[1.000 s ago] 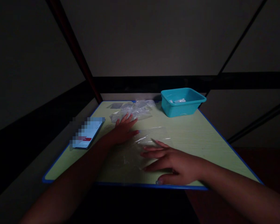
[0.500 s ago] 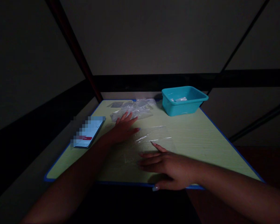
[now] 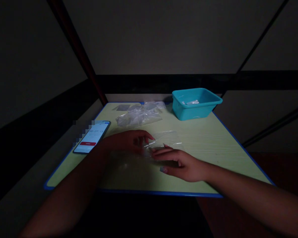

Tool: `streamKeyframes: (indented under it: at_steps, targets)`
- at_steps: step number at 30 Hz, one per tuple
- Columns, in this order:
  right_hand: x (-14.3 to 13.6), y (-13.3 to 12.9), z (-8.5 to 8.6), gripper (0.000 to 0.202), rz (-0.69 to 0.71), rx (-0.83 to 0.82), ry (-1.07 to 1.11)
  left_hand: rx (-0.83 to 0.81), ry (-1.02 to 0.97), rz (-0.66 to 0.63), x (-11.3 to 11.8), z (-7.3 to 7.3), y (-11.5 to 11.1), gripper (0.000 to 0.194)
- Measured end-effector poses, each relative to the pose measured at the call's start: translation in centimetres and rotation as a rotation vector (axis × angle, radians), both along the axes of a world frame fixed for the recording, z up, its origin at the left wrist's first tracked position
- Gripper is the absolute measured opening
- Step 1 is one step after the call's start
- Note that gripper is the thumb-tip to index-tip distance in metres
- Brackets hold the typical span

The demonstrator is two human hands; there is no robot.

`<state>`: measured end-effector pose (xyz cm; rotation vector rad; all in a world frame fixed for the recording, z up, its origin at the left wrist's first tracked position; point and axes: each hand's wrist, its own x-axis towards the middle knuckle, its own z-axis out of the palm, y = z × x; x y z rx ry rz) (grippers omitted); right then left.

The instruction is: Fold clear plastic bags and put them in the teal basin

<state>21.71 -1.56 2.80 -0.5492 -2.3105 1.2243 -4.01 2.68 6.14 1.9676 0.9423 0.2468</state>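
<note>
A flat, clear plastic bag or sheet [image 3: 167, 136] lies on the table between my hands, its surface creased and glinting. My left hand [image 3: 132, 140] is over its left part with bent fingers; the lower fingers are blurred, and I cannot tell whether they grip the plastic. My right hand [image 3: 182, 165] is low over the near right part. Its fingers point left, with the thumb held apart, and the fingertips are at the creased plastic.
Crumpled clear plastic [image 3: 140, 115] lies at the back of the table [image 3: 208, 148]. A turquoise basin [image 3: 195, 113] with some clear plastic inside stands at the back right. A lit phone [image 3: 91, 137] rests at the left edge, beside my left forearm.
My left hand has drawn back from the crumpled plastic, and its spread fingers have curled over the flat plastic. My right hand has shifted slightly away from the near edge.
</note>
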Motion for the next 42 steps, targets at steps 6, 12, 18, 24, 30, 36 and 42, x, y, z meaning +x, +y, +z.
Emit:
streamKeyframes:
  at_steps: [6, 12, 18, 24, 30, 36, 42]
  targets:
    - [-0.2, 0.3, 0.0, 0.039, -0.01, -0.153, 0.075, -0.008, 0.126, -0.027, -0.5, 0.2, -0.1, 0.048]
    - [-0.1, 0.2, 0.1, 0.035, -0.009, -0.156, 0.072, -0.035, 0.083, -0.071, -0.6, 0.0, 0.5, 0.022]
    - [0.4, 0.6, 0.5, 0.023, 0.057, -0.03, 0.078, -0.222, 0.068, -0.171, -0.7, 0.0, 0.2, 0.025]
    - [0.9, 0.6, 0.9, 0.022, 0.102, 0.127, -0.091, -0.25, 0.064, -0.152, -0.3, 0.3, 0.0, 0.024]
    - [0.8, 0.6, 0.7, 0.026, 0.085, 0.235, -0.12, -0.237, 0.085, -0.118, -0.1, 0.2, -0.2, 0.027]
    - [2.0, 1.3, 1.7, 0.029, -0.076, 0.543, -0.249, -0.05, 0.137, -0.022, -0.5, 0.2, 0.0, 0.025]
    - [3.0, 2.0, 2.3, 0.061, -0.197, 0.549, -0.452, 0.442, 0.007, 0.293, -0.3, -0.2, 0.6, 0.039]
